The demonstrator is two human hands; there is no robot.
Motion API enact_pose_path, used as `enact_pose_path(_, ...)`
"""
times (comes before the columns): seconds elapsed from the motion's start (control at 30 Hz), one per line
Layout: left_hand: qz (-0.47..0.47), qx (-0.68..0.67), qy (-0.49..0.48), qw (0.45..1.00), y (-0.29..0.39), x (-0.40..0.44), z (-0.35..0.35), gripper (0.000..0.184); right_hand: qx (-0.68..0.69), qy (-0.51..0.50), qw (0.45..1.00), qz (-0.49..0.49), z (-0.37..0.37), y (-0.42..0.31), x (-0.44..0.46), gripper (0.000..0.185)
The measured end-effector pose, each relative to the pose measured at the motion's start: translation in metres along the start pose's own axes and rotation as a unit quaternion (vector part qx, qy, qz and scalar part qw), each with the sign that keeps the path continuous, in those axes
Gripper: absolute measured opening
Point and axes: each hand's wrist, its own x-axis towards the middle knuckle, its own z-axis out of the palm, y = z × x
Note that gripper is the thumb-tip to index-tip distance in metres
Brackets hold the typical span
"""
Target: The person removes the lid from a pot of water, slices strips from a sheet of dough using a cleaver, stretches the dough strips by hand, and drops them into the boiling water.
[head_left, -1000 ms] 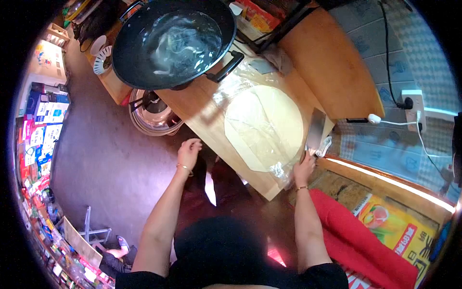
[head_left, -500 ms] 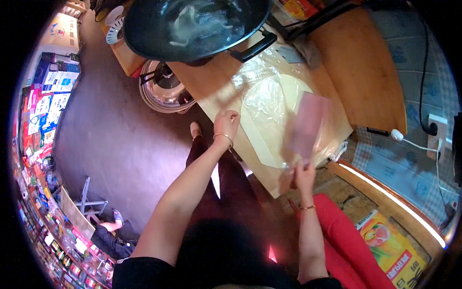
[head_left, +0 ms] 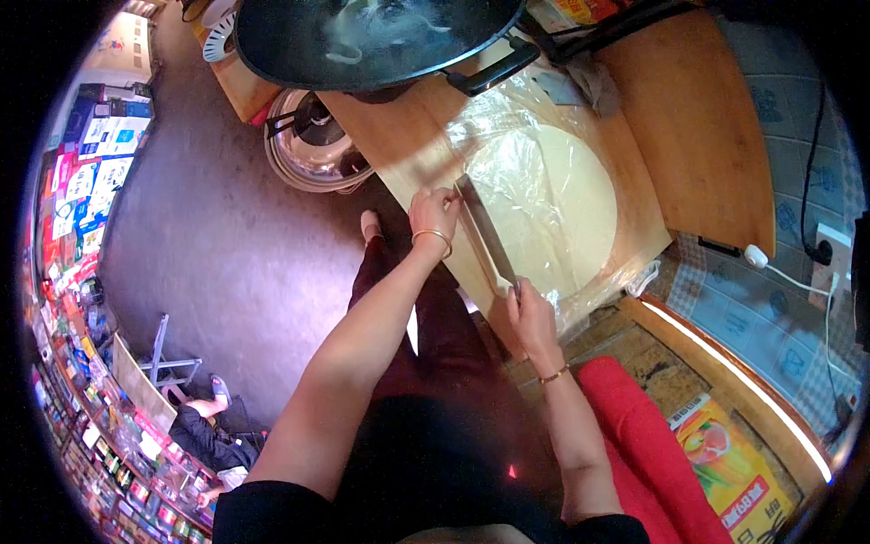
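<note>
A wooden board [head_left: 412, 150] spans the work area, with a wide black wok [head_left: 381, 50] of water above its far end. On the board lies a large pale dough sheet [head_left: 584, 208], partly covered by crinkled clear plastic film [head_left: 517, 168]. Beside the board sits a lidded steel pot [head_left: 308, 150]. At lower right, a yellow printed sheet [head_left: 720, 453] carries white characters on red and black ones, too angled to read surely. The cleaver [head_left: 488, 227] stands edge-down along the dough's near side, its handle grasped in the right hand [head_left: 533, 319]. The left hand [head_left: 435, 215] has fingers curled by the blade's far end; whether they pinch anything cannot be told
</note>
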Motion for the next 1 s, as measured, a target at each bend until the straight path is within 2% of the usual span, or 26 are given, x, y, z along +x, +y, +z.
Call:
enact_pose_path(0.13, -0.011, 0.012, 0.005, 1.0, 0.001, 0.0, 0.001, 0.011, -0.002, -0.015, 1.0, 0.01, 0.003, 0.003, -0.002, 0.02)
enact_pose_path(0.2, -0.035, -0.002, -0.012, 0.999, 0.002, 0.001, 0.001, 0.01, 0.0, 0.024, 1.0, 0.0, 0.003, 0.0, -0.003, 0.012)
enact_pose_path(0.4, -0.04, 0.019, -0.023, 0.999, 0.005, 0.001, 0.0, 0.011, -0.008, 0.027, 1.0, -0.01, 0.004, -0.001, -0.005, 0.012)
enact_pose_path(0.6, -0.037, 0.032, -0.016, 0.999, 0.005, 0.001, 0.001, 0.012, -0.08, -0.024, 0.996, 0.027, -0.001, -0.015, -0.002, 0.012)
enact_pose_path(1.0, -0.035, 0.037, -0.006, 0.999, 0.003, 0.001, 0.005, 0.009, -0.064, -0.015, 0.998, 0.025, 0.013, 0.004, -0.007, 0.013)
